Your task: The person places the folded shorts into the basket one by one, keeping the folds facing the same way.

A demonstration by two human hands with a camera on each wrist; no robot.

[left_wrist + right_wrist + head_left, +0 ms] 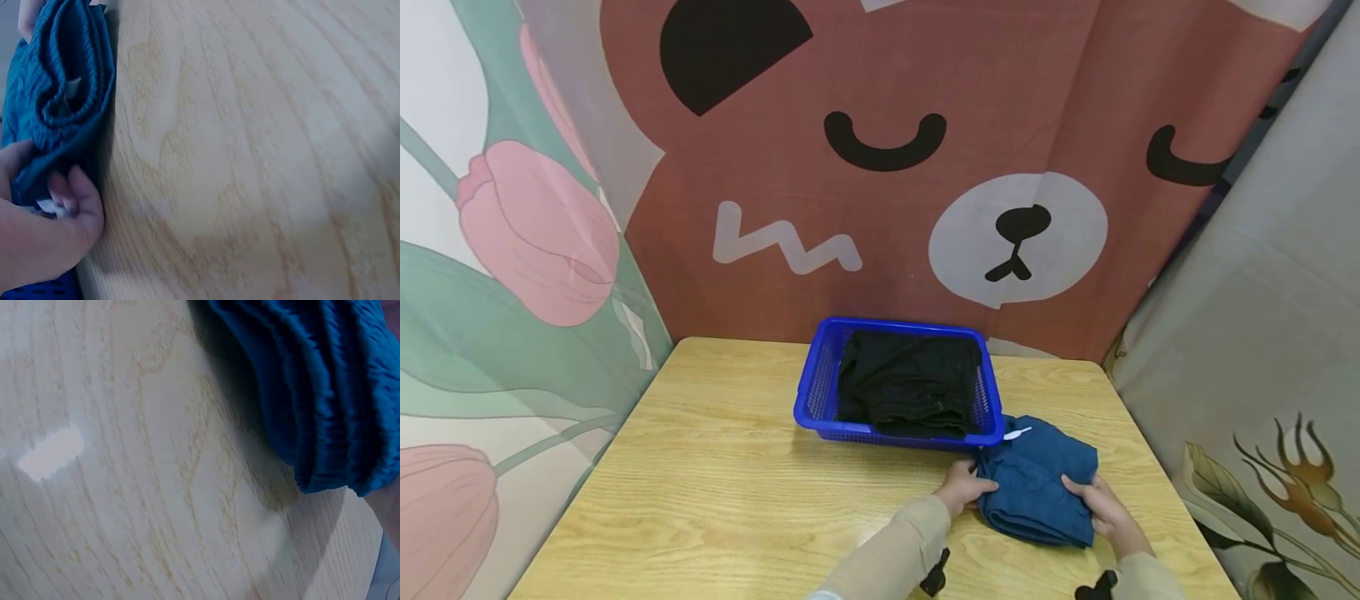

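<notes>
A pair of folded blue pants [1037, 479] with a white drawstring lies near the right side of the table, its back left corner against the basket. My left hand [964, 487] pinches the left edge, thumb on top and the other fingers underneath. At the opposite edge my right hand [1105, 507] grips the fabric, thumb above; its other fingers are mostly hidden. Gathered elastic edges of the blue pants [69, 69] show in the left wrist view, where the curled fingers of the left hand [56, 231] hold the cloth. In the right wrist view stacked folds [325, 394] hide most of the right hand.
Behind and left of the pants stands a blue plastic basket [820, 429] with a folded black garment [917, 379] inside. The wooden table [715, 475] runs back to a bear-print curtain [880, 250]. Patterned curtains flank both sides.
</notes>
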